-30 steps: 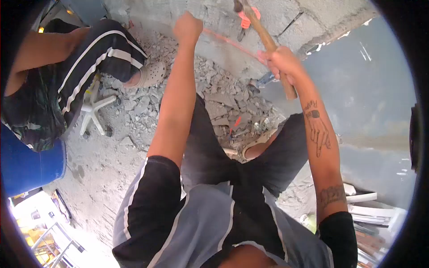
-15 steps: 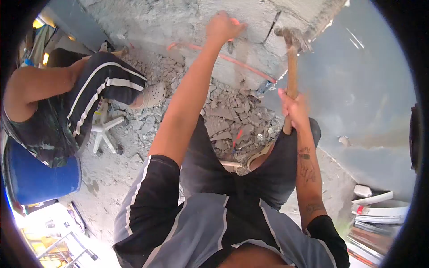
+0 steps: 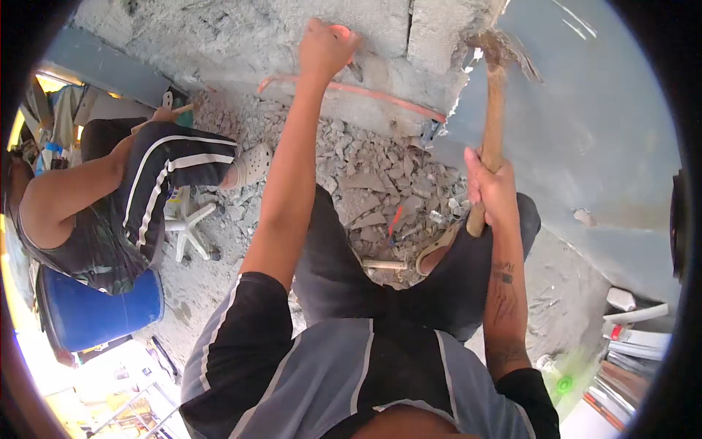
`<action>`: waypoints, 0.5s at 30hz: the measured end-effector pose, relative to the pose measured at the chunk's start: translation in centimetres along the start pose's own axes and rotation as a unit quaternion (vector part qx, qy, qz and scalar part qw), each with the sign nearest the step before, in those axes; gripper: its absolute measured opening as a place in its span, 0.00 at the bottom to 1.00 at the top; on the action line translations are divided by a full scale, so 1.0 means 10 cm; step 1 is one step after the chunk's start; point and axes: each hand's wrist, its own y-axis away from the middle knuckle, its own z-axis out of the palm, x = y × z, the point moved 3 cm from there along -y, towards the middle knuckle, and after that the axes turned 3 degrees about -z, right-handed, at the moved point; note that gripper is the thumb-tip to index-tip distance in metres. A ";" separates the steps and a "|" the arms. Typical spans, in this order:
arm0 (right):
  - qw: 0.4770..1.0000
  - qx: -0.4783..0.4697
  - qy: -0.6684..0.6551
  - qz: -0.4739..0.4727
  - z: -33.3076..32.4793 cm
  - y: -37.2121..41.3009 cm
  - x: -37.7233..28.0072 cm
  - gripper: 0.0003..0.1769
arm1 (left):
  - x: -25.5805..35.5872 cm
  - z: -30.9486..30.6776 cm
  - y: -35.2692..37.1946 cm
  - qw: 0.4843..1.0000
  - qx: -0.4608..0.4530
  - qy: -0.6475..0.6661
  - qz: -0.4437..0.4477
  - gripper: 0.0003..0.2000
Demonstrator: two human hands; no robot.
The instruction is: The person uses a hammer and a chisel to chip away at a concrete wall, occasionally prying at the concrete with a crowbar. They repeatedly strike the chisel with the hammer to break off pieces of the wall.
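Note:
My left hand (image 3: 325,50) is closed against the rough concrete wall at the top of the view. In it is a chisel (image 3: 342,31) with an orange guard; a short dark end shows below the fingers, and the rest is hidden. My right hand (image 3: 493,186) grips the lower wooden handle of a hammer (image 3: 494,102). The hammer's head is up, blurred, to the right of the chisel and apart from it. Along the wall's foot, under my left hand, runs an orange conduit (image 3: 387,102).
Broken concrete rubble (image 3: 380,183) covers the floor between my legs and the wall. A grey panel (image 3: 585,139) stands on the right. At left, another person (image 3: 80,190) sits by a blue drum (image 3: 102,304). Long strips (image 3: 636,340) are stacked at lower right.
The hammer has swung away to the right from the chisel. My left hand stays at about the same place on the wall, while the whole view has shifted.

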 end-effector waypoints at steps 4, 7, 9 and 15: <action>1.000 -0.003 -0.021 0.010 0.07 0.01 -0.01 0.17 | -0.07 0.15 -0.16 0.974 -0.145 -0.134 0.111 0.27; 1.000 -0.009 -0.027 0.013 0.16 0.05 -0.01 0.17 | 0.25 -0.11 -0.21 0.957 -0.240 -0.095 -0.130 0.19; 1.000 -0.011 -0.026 0.012 0.18 0.05 -0.03 0.17 | 0.32 -0.08 -0.19 0.955 -0.233 -0.097 -0.157 0.17; 0.998 -0.039 0.058 0.001 0.26 0.01 0.08 0.16 | 0.38 -0.18 -0.13 0.939 -0.254 -0.144 -0.184 0.14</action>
